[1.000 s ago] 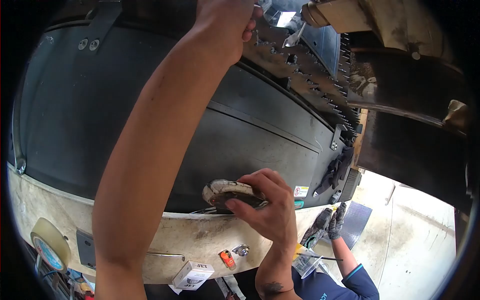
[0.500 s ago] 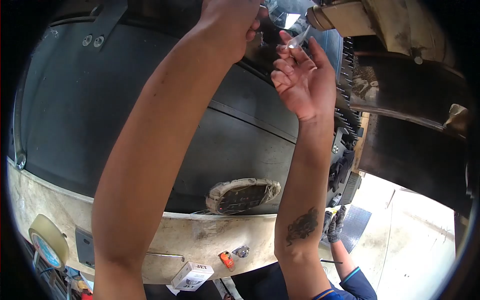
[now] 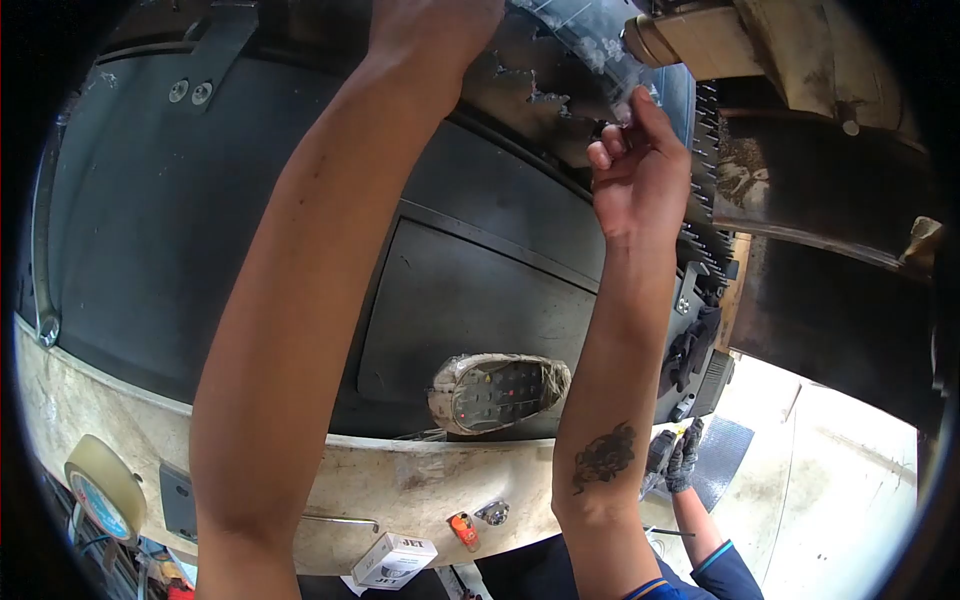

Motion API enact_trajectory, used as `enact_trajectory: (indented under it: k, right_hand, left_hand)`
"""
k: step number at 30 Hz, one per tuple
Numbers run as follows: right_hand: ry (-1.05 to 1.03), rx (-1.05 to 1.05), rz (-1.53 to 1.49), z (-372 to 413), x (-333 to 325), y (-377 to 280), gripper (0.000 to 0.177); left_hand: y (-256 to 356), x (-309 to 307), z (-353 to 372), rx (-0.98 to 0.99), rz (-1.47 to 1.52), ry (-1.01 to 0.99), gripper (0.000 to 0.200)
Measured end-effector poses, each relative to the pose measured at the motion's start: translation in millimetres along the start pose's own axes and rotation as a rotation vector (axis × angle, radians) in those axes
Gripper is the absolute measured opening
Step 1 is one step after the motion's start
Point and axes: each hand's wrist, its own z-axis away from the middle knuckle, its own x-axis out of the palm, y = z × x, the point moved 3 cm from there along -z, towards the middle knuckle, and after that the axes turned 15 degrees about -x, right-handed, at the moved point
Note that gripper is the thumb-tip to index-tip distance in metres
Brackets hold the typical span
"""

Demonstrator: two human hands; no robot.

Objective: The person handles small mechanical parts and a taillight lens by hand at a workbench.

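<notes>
One sheet (image 3: 607, 58), probably plastic, is pinched in the right hand (image 3: 640, 172).

A pale, stained ledge (image 3: 350, 478) runs in a curve from left to right. At its left end a roll of clear tape (image 3: 105, 488) stands tilted, beside a dark plate (image 3: 179, 502). Midway along the far edge sits an oval keypad controller (image 3: 500, 395) in a worn, wrapped casing. Toward the near edge are a thin bent metal rod (image 3: 342, 521), a white JET box (image 3: 397, 562), a small orange object (image 3: 465, 532) and, just beside it, a shiny round fitting (image 3: 493, 513).
</notes>
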Motion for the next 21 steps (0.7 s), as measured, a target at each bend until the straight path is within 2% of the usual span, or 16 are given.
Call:
enact_trajectory:
  k: [2,5,8,10,13,18,21]
  right_hand:
    - [-0.017,0.02,-0.02,-2.0,-1.3,-0.9,0.007]
    - [-0.02,0.046,-0.035,-2.7,-3.2,-1.7,0.007]
    - [-0.042,0.068,-0.064,-3.4,-5.6,-1.7,0.009]
    - [-0.076,0.085,-0.09,-4.0,-7.0,0.2,0.01]
    - [-0.092,0.098,-0.121,-4.9,-7.5,0.8,0.007]
    - [0.028,0.099,-0.007,-8.0,-9.4,-0.2,0.009]
    - [-0.021,0.043,-0.012,-3.0,-8.8,1.3,0.011]
  left_hand:
    - [2.2,-3.0,1.2,0.036,0.023,0.006,0.021]
    - [1.4,-3.8,-0.7,-0.024,-0.056,0.007,0.023]
    - [0.4,-1.9,-5.9,0.028,-0.043,0.052,0.029]
    - [2.5,-1.0,0.6,-0.012,-0.059,0.207,0.036]
    - [3.7,-2.6,-1.6,-0.012,-0.125,0.152,0.037]
    - [1.4,-4.4,-5.1,-0.033,-0.138,0.107,0.025]
    - [1.4,-6.3,-6.8,-0.04,-0.154,0.095,0.021]
